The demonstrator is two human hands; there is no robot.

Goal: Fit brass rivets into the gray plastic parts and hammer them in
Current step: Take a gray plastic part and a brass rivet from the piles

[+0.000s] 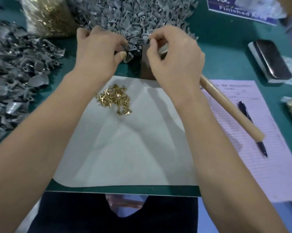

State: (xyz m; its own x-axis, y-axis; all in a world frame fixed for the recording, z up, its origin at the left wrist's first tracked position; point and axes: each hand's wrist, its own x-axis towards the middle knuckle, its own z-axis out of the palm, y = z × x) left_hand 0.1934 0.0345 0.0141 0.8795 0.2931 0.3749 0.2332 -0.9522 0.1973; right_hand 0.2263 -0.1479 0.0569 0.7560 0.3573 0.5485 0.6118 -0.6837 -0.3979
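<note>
Up top, both hands — left hand, right hand — pinch gray plastic parts at the pile's edge

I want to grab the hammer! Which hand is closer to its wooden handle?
Right. The right hand is curled just above the top end of the wooden handle, nearly touching it. The left hand is far across, at the gray parts pile.

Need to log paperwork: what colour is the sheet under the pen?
Pale pink sheet, with faint ruled lines; pen lies on it. Head view.
</note>
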